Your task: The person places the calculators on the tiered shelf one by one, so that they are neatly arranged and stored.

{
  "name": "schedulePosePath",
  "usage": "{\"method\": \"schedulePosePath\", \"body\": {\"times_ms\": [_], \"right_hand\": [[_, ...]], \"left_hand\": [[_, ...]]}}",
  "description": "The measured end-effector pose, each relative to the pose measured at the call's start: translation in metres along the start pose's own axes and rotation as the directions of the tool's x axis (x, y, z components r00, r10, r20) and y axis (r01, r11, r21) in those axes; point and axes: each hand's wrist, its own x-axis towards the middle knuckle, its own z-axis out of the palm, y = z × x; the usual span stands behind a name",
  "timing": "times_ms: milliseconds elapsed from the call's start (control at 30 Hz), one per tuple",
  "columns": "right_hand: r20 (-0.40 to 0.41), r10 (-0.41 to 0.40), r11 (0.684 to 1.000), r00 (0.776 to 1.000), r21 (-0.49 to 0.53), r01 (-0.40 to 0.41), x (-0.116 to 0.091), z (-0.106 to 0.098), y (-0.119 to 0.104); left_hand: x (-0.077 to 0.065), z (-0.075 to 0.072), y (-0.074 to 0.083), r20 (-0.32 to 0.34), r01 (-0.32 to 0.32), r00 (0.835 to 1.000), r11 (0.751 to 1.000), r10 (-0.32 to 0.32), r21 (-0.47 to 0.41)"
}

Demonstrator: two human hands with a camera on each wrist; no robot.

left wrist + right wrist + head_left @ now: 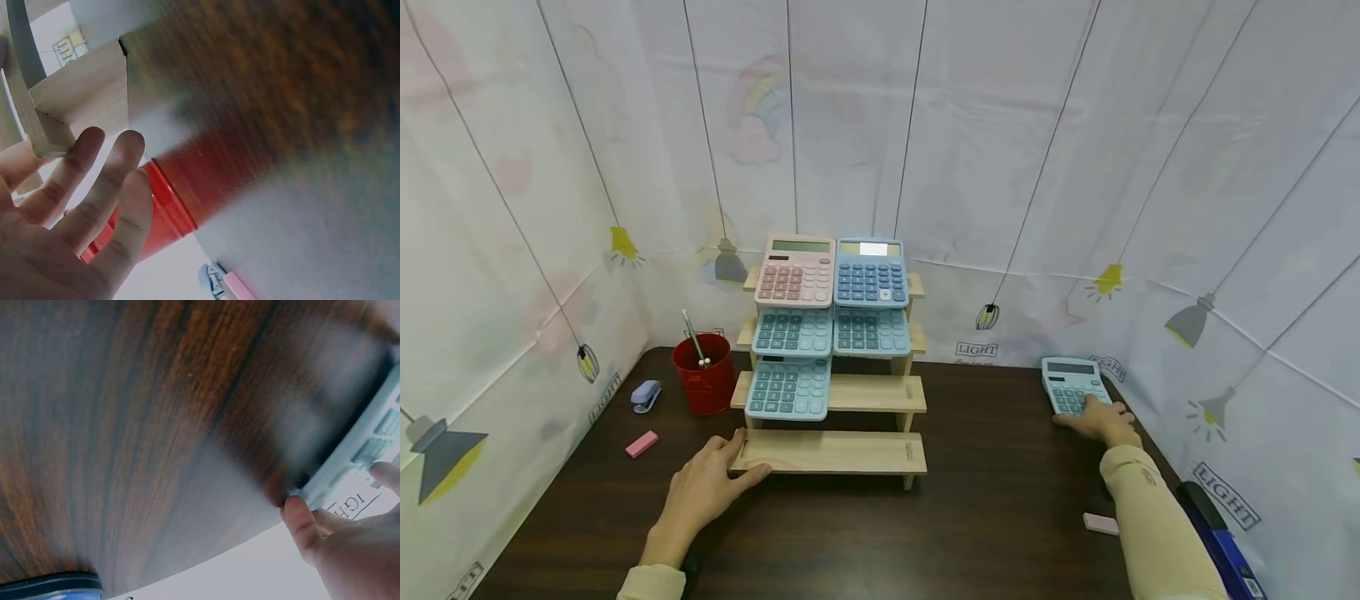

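At the right back of the table, my right hand [1101, 421] holds a pale blue-green calculator [1075, 371] by its near end. In the right wrist view a thumb lies at the calculator's [356, 444] edge and a fingertip on its keys. My left hand [703, 487] touches the lower left end of a stepped wooden rack [842, 454], its fingers loosely extended along the wood. The rack's upper tiers bear a pink calculator [795, 271], a blue calculator [871, 272] and several pale blue-green ones, with one [788, 389] at the left of the third tier.
Left of the rack stand a red bucket [706, 383] with pens, a light purple stapler [645, 395] and a pink eraser [642, 444]. A pale pink block [1101, 523] lies near my right forearm. Farther right is a dark blue object [1232, 554]. Printed cloth surrounds the table.
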Motion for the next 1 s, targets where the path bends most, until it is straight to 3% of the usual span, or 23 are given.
{"method": "schedulePosePath", "body": {"times_ms": [500,1000], "right_hand": [[0.075,-0.047,0.999,0.996,-0.022,0.049,-0.025,-0.003,-0.016],[0.005,-0.180,0.977,0.984,-0.113,0.179,-0.047,0.004,-0.023]], "left_hand": [[-0.003,-0.001,0.000,-0.012,-0.014,1.000,1.000,0.013,-0.025],[-0.004,-0.001,0.001,-0.021,-0.027,0.999,0.999,0.027,-0.024]]}}
